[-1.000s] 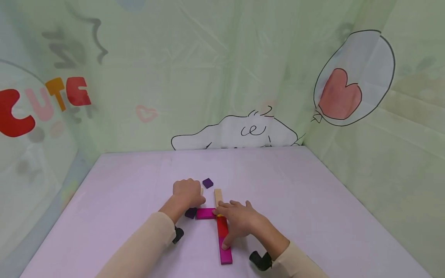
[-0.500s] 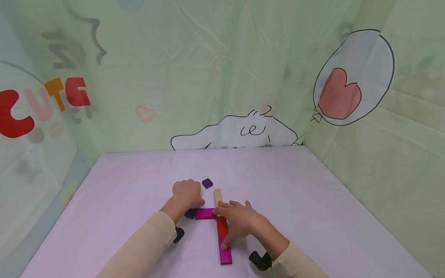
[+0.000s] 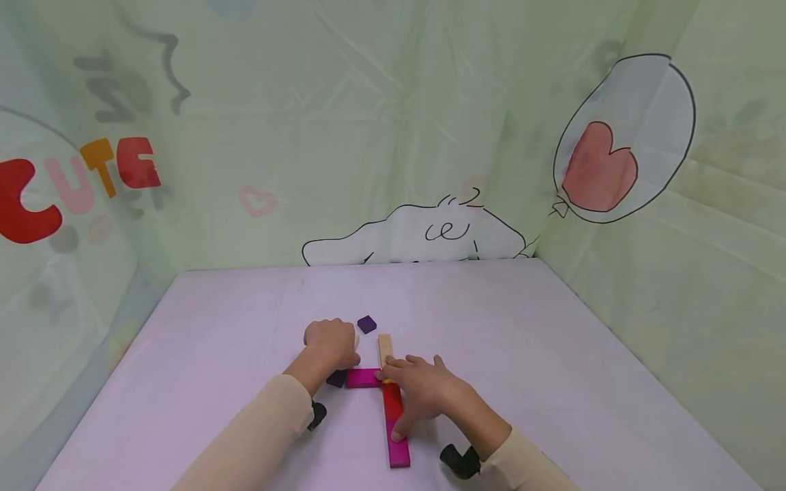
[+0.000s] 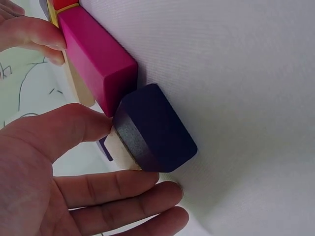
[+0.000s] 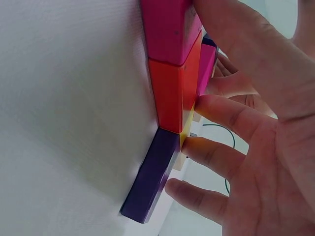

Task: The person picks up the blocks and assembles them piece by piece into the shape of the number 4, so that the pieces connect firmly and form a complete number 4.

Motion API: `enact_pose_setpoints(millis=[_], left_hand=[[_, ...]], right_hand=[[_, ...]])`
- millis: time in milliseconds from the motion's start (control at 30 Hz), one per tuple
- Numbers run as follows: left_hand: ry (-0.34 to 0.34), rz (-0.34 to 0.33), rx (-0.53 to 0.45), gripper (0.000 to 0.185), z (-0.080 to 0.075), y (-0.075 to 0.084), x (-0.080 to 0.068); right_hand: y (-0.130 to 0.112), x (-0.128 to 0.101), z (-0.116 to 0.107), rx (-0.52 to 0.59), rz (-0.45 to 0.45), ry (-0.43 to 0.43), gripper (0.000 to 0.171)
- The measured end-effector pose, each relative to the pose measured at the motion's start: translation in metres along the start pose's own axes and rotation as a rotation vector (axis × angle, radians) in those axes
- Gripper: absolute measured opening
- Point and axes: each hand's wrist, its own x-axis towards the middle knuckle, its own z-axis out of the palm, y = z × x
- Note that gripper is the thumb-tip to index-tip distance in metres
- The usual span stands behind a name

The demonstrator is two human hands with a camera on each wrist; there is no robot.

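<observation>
My left hand (image 3: 330, 341) pinches a pale wooden block (image 4: 122, 150) between thumb and fingertips; its other fingers are extended. Against that block's near side lies a dark purple block (image 4: 155, 130), its corner touching the end of a magenta block (image 3: 364, 378). My right hand (image 3: 426, 385) spreads over a row of blocks, fingers nearly straight. Its thumb rests on a second magenta block (image 3: 398, 455), in line with a red block (image 3: 392, 401). Its fingertips touch around the yellow block (image 5: 185, 132). Under this hand, another dark purple block (image 5: 150, 179) slants off the row, hidden in the head view.
Another pale wooden block (image 3: 385, 346) extends the row at its far end. A loose dark purple block (image 3: 367, 324) lies beyond the left hand. The white tabletop (image 3: 503, 320) reaches back to printed curtains (image 3: 344, 136). Black wrist mounts (image 3: 460, 462) hang by both sleeves.
My left hand has shifted very slightly toward me and to the left, still gripping the wooden block. The right hand and the row of blocks have stayed put.
</observation>
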Motion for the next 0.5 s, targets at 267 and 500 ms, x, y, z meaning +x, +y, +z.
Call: enact_pose_setpoints(millis=[267, 500], left_hand=[[-0.004, -0.003, 0.009, 0.038, 0.0014, 0.0012, 0.0018], [-0.009, -0.010, -0.005, 0.042, -0.0004, 0.0020, 0.0011]], right_hand=[[0.0001, -0.0004, 0.0000, 0.004, 0.009, -0.002, 0.087], [0.0015, 0.0007, 0.0011, -0.007, 0.003, -0.001, 0.088]])
